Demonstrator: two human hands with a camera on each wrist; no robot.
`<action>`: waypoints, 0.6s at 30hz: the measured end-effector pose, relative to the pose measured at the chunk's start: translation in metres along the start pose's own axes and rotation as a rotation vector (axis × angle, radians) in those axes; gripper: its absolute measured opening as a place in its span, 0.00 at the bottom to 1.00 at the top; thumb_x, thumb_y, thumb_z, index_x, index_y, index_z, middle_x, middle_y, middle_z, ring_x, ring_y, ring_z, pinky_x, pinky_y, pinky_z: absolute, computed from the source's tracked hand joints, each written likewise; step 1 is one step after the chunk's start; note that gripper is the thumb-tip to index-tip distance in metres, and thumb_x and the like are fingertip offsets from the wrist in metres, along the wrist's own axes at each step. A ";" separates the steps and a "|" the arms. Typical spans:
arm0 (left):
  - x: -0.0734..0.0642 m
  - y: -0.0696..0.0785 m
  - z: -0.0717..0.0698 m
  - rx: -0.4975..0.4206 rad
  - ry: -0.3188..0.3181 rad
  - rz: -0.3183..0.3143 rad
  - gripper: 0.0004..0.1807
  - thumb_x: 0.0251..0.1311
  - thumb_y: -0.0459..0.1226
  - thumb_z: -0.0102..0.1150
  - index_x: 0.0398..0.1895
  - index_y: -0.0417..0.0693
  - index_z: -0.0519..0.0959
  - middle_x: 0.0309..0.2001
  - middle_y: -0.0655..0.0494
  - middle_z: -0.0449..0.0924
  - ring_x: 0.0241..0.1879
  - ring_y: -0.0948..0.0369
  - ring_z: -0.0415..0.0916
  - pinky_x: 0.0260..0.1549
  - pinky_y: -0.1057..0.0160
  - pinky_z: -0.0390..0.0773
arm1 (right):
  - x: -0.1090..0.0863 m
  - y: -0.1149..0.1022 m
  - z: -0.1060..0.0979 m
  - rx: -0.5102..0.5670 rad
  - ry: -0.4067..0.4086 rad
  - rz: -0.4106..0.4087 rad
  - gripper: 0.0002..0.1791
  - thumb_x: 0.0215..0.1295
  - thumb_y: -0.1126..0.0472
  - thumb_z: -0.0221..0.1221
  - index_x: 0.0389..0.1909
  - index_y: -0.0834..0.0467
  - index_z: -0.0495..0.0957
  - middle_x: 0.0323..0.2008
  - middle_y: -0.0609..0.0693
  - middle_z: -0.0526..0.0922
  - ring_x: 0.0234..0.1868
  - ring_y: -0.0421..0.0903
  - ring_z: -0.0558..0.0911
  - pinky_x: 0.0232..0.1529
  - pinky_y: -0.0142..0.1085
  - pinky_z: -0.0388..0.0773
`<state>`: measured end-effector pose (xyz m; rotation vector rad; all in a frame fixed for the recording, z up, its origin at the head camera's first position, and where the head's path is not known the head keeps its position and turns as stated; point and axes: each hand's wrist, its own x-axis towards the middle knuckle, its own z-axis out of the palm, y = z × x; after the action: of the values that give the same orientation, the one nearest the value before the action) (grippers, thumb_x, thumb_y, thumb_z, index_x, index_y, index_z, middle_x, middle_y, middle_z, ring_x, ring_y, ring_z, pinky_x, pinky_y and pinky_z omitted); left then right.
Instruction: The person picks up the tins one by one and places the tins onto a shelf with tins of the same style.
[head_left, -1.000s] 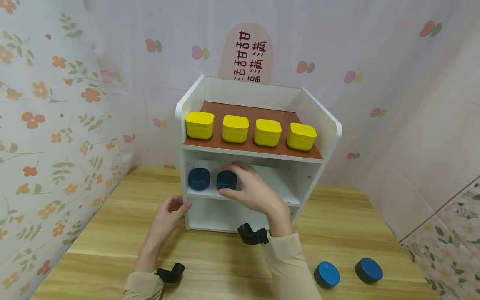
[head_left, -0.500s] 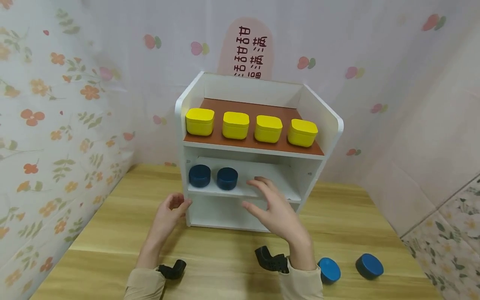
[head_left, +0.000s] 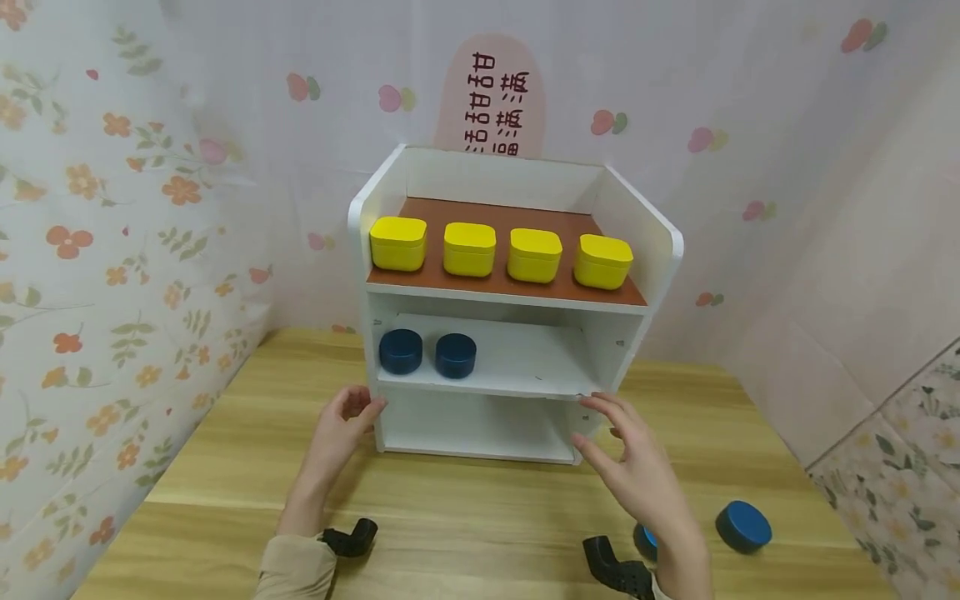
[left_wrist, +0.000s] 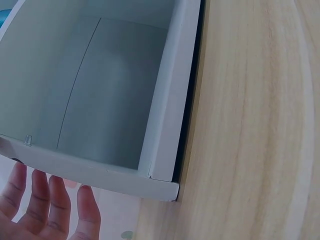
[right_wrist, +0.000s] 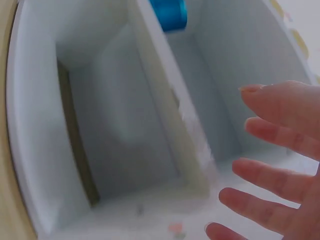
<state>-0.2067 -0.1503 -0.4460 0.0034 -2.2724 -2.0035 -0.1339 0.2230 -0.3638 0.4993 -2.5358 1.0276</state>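
Note:
A small white shelf unit stands on the wooden table. Two dark blue round tins sit side by side at the left of its middle level. My left hand is at the unit's left side, fingertips against or very near the outer panel in the left wrist view. Near the unit's lower right front, my right hand is spread and holds nothing. Another blue tin lies on the table to the right; one more blue tin is partly hidden behind my right wrist.
Several yellow lidded boxes line the brown top of the unit. Flowered cloth hangs at the left and behind. Wooden table surface spreads in front of the unit.
My right hand has let go of the second blue tin on the middle level and moved right and down, away from it. My left hand has stayed at the unit's left side.

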 end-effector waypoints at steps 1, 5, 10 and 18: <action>0.000 0.001 0.001 0.000 -0.004 -0.004 0.21 0.66 0.44 0.61 0.53 0.39 0.70 0.48 0.44 0.72 0.47 0.56 0.69 0.45 0.59 0.78 | -0.004 0.005 -0.003 -0.003 0.009 0.016 0.25 0.65 0.61 0.65 0.62 0.59 0.72 0.63 0.57 0.69 0.63 0.57 0.69 0.53 0.59 0.71; -0.003 0.002 -0.001 0.001 0.001 -0.027 0.22 0.67 0.44 0.60 0.54 0.39 0.70 0.50 0.45 0.71 0.49 0.57 0.68 0.45 0.61 0.77 | -0.017 0.019 -0.012 -0.029 -0.001 0.067 0.24 0.66 0.60 0.63 0.61 0.59 0.71 0.62 0.56 0.71 0.62 0.57 0.70 0.51 0.59 0.72; -0.004 0.000 -0.004 0.013 0.016 -0.035 0.22 0.67 0.44 0.60 0.56 0.38 0.69 0.51 0.44 0.71 0.49 0.57 0.68 0.44 0.63 0.77 | -0.030 0.033 -0.020 -0.054 -0.062 0.157 0.24 0.68 0.55 0.62 0.62 0.58 0.71 0.62 0.56 0.71 0.62 0.59 0.69 0.52 0.60 0.72; 0.001 -0.001 0.000 -0.012 -0.018 -0.022 0.23 0.67 0.44 0.60 0.56 0.39 0.69 0.51 0.44 0.71 0.49 0.56 0.68 0.46 0.61 0.77 | -0.051 0.055 -0.034 -0.101 -0.160 0.320 0.32 0.65 0.47 0.63 0.65 0.58 0.68 0.63 0.61 0.70 0.62 0.64 0.67 0.53 0.61 0.70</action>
<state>-0.2079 -0.1510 -0.4473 0.0091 -2.2804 -2.0362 -0.1074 0.2933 -0.3962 0.1547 -2.8591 0.9917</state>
